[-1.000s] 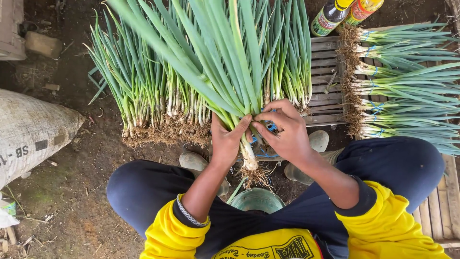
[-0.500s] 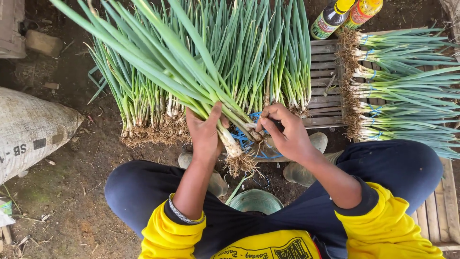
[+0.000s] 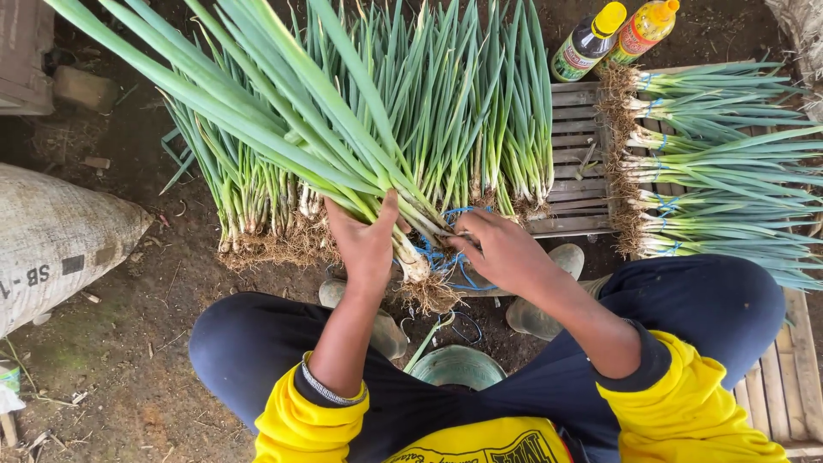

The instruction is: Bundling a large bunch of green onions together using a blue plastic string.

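Note:
My left hand (image 3: 367, 243) grips a bunch of green onions (image 3: 283, 120) near its white stems, the leaves fanning up to the left and the roots hanging below. My right hand (image 3: 500, 249) pinches a blue string (image 3: 439, 257) that loops around the stems of that bunch. Behind the bunch, more green onions (image 3: 446, 129) lie in a row on the ground with roots toward me.
Tied onion bundles (image 3: 720, 180) lie on a wooden slat pallet (image 3: 576, 154) at right. Two yellow-capped bottles (image 3: 613, 34) stand at the top. A grey sack (image 3: 60, 240) lies at left. A round green pot (image 3: 459, 366) sits between my knees, boots (image 3: 549, 317) beside it.
The bunch has tilted further to the left and lower. My right hand has moved from on top of the stems to the right side, working the blue string.

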